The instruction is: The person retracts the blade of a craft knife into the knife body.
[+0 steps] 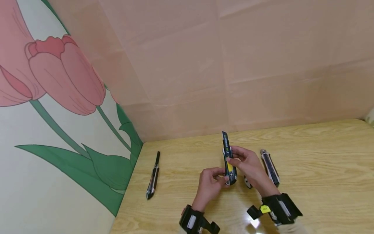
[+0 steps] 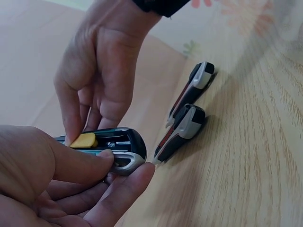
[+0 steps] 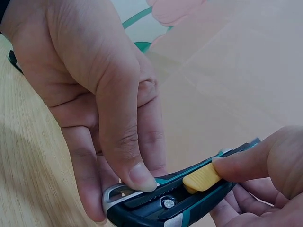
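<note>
Both hands hold a dark utility knife (image 1: 229, 162) with teal trim and a yellow slider (image 3: 202, 178), raised above the wooden table, its blade end pointing up and away. The left hand (image 1: 211, 182) pinches the butt end between thumb and fingers, beside the metal loop. My right hand (image 1: 250, 166) grips the body farther up, its thumb against the yellow slider, fingers behind the knife. Right of that hand lies a black-and-white utility knife (image 1: 270, 167). Another knife (image 1: 248, 182) is mostly hidden behind the right hand; the left wrist view shows it more fully (image 2: 182, 132).
A slim dark cutter (image 1: 153, 180) lies on the table's left side. The light wooden table (image 1: 321, 159) meets a pinkish-brown covering (image 1: 187, 65) at the back. A wall with painted tulips (image 1: 67, 71) rises on the left.
</note>
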Demonstrator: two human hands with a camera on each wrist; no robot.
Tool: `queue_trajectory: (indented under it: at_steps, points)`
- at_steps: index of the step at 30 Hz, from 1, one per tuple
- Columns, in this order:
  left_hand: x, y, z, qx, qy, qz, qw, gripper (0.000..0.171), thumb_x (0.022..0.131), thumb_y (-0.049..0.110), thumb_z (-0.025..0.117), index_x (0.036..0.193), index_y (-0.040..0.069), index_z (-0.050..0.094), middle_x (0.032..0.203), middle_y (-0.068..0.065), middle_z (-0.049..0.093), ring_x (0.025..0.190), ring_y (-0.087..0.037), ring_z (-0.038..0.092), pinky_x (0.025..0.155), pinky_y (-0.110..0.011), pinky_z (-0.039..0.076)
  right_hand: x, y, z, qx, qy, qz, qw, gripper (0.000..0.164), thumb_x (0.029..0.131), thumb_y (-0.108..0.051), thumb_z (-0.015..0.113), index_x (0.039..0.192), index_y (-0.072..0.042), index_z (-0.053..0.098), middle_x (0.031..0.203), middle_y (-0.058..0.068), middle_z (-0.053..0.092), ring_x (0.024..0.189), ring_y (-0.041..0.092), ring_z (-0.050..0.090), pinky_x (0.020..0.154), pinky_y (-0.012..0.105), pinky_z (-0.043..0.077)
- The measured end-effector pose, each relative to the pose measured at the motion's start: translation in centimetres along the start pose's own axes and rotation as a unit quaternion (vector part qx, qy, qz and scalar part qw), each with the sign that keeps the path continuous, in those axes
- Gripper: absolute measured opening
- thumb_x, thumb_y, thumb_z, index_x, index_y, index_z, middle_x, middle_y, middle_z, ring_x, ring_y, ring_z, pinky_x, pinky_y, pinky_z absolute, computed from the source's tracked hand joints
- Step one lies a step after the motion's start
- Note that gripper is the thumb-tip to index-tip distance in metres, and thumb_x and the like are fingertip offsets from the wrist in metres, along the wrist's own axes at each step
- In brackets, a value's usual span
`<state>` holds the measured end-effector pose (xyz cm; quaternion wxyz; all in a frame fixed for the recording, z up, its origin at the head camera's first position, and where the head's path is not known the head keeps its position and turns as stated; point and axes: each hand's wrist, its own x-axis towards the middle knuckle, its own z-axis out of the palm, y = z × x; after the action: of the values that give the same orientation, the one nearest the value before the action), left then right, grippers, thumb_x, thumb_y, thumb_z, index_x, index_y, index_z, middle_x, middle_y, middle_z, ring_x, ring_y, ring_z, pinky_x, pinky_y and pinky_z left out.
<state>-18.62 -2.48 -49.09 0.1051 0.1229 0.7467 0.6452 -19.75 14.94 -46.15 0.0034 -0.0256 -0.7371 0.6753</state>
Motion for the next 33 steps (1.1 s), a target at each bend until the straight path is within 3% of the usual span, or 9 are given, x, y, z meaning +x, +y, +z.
queue_trajectory:
  at_steps: [8, 15, 18, 24, 33]
  points:
    - [0.09, 0.03, -0.09, -0.001, 0.006, -0.013, 0.9999, 0.021, 0.09, -0.002, 0.074, 0.109, 0.003, 0.077, 0.096, 0.0, 0.076, 0.075, -0.018, 0.071, 0.068, -0.042, 0.064, 0.25, 0.25, -0.18, -0.019, 0.002, 0.018, 1.0, 0.052, 0.097, -0.014, 0.07, 0.145, -0.004, 0.053, 0.134, 0.018, 0.061, 0.119, 0.029, 0.058, 0.089, 0.017, 0.052]
    - [0.34, -0.03, -0.01, 0.047, 0.025, 0.008, 0.9986, 0.018, 0.089, 0.001, 0.076, 0.106, 0.008, 0.079, 0.094, 0.002, 0.076, 0.073, -0.014, 0.07, 0.063, -0.026, 0.06, 0.25, 0.23, -0.38, -0.055, 0.008, 0.038, 0.998, 0.05, 0.098, -0.028, 0.07, 0.14, -0.004, 0.058, 0.13, 0.017, 0.064, 0.116, 0.029, 0.06, 0.104, 0.043, 0.05]
    - [0.45, 0.03, -0.05, 0.061, 0.028, 0.015, 0.9976, 0.018, 0.09, 0.003, 0.076, 0.106, 0.008, 0.079, 0.094, 0.003, 0.076, 0.074, -0.013, 0.07, 0.062, -0.022, 0.058, 0.14, 0.17, -0.33, -0.065, 0.012, 0.047, 0.997, 0.052, 0.097, -0.035, 0.071, 0.138, -0.003, 0.06, 0.13, 0.018, 0.064, 0.118, 0.03, 0.06, 0.105, 0.049, 0.048]
    - [0.56, 0.42, -0.18, 0.045, 0.026, 0.01, 0.9986, 0.018, 0.09, 0.002, 0.075, 0.107, 0.008, 0.079, 0.096, 0.003, 0.076, 0.075, -0.014, 0.071, 0.064, -0.027, 0.061, 0.07, 0.08, -0.15, -0.098, 0.025, 0.053, 0.993, 0.052, 0.096, -0.042, 0.07, 0.132, -0.004, 0.065, 0.131, 0.017, 0.065, 0.118, 0.033, 0.06, 0.1, 0.051, 0.05]
    - [0.38, 0.26, -0.08, 0.037, 0.024, -0.003, 0.999, 0.019, 0.09, 0.001, 0.076, 0.106, 0.008, 0.079, 0.095, 0.001, 0.076, 0.073, -0.015, 0.07, 0.063, -0.026, 0.061, -0.25, -0.13, 0.02, -0.096, 0.021, 0.039, 0.994, 0.043, 0.099, -0.03, 0.069, 0.129, -0.001, 0.066, 0.127, 0.018, 0.067, 0.116, 0.032, 0.059, 0.098, 0.049, 0.049]
